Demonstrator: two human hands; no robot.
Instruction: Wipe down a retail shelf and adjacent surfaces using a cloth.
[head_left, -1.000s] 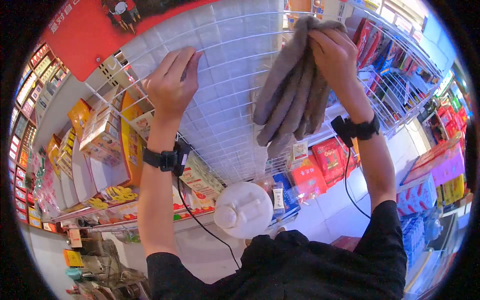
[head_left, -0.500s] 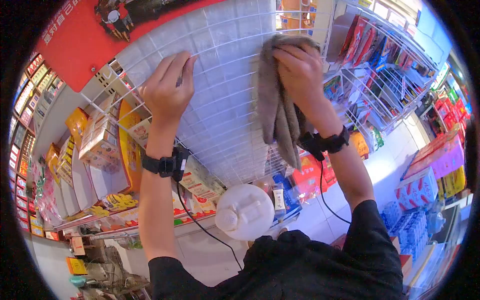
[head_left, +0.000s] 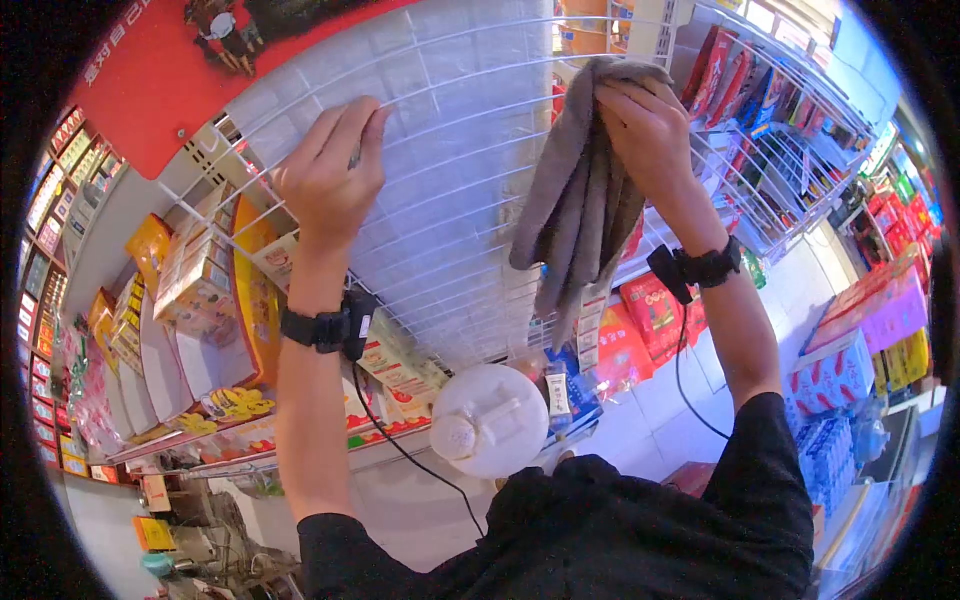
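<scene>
A white wire grid rack (head_left: 450, 160) stands upright before me, with a pale sheet behind its bars. My left hand (head_left: 330, 180) is closed around the rack's wire on the left side, fingers curled and thumb against them. In my right hand (head_left: 648, 135) a grey-brown cloth (head_left: 580, 200) is bunched at the top, and its folds hang down in front of the rack's right part. The right fingers are closed on the cloth, partly hiding its upper edge. Whether the cloth presses on the wires cannot be told.
Below the rack stands a white plastic jug (head_left: 490, 420). Shelves with boxed goods (head_left: 195, 275) lie at left, under a red poster (head_left: 150, 90). Wire baskets with packets (head_left: 775, 170) hang at right, and bundled packages (head_left: 830, 375) stack on the tiled floor (head_left: 670, 430).
My right hand and the cloth have moved to the right, and the cloth hangs more spread out. My left hand keeps its place on the wire.
</scene>
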